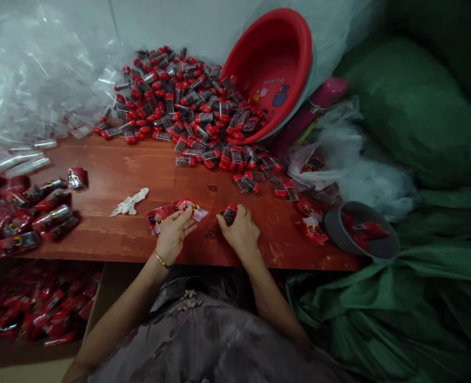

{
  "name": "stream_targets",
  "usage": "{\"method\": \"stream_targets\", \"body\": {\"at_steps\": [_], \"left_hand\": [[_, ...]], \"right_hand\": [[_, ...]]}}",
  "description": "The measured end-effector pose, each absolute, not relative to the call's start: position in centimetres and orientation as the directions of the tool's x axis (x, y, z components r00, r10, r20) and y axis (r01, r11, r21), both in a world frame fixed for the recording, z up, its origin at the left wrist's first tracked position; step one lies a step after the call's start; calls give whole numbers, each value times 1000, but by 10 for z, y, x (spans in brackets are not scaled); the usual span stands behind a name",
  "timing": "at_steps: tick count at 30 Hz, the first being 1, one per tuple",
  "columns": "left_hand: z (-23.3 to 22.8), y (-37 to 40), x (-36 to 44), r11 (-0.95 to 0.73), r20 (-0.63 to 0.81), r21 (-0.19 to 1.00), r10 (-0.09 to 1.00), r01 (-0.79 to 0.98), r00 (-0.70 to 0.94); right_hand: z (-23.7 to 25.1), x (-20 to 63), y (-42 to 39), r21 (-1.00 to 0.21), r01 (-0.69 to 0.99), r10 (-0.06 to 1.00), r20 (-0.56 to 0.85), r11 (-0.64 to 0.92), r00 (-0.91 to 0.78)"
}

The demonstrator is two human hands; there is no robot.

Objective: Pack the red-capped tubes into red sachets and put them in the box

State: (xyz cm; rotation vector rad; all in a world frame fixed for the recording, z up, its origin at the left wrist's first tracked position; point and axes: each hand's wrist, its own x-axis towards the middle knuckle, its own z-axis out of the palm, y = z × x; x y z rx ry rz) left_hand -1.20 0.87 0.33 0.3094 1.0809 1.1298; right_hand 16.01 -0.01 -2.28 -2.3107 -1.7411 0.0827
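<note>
Red printed flat plastic wrapper (162,214) gripped in the left hand (173,231) at its twelve o'clock, small clear red-ended container (230,215) pinched by the right hand (243,231) at its ten o'clock, heaped similar containers (171,101) toward twelve beyond both, round red plastic basin (306,48) toward one.

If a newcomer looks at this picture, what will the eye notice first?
Probably the big heap of small red-ended containers at the back of the wooden table, with the tilted red basin at the heap's right. Near the front edge, the left hand is on a printed red wrapper and the right hand holds a small container.
</note>
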Motion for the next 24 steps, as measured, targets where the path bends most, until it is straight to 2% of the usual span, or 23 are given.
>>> {"method": "stream_targets", "body": {"at_steps": [6,10,12,14,16,18,20,24], "left_hand": [[12,7,-13,502,-568,632,819,-590,87],[14,4,-14,504,-553,646,827,-573,103],[13,3,-13,495,-540,666,836,-558,98],[12,2,-13,491,-527,680,844,-544,103],[13,2,-14,494,-522,684,845,-537,114],[14,2,-15,504,-526,684,842,-528,122],[16,2,-15,521,-531,689,836,-504,137],[17,1,-15,547,-535,707,828,-447,168]], "right_hand": [[-31,165,-10,-117,991,989,126,-61,76],[-33,173,-8,-146,989,989,140,-31,52],[-31,178,-8,-264,964,989,133,-27,64],[-26,181,-13,-476,879,990,138,31,40],[-18,182,-23,-713,695,992,126,99,-12],[-8,180,-34,-868,487,995,75,96,-63],[2,176,-42,-925,372,994,38,72,-98],[12,171,-42,-925,360,989,85,124,-124]]}}
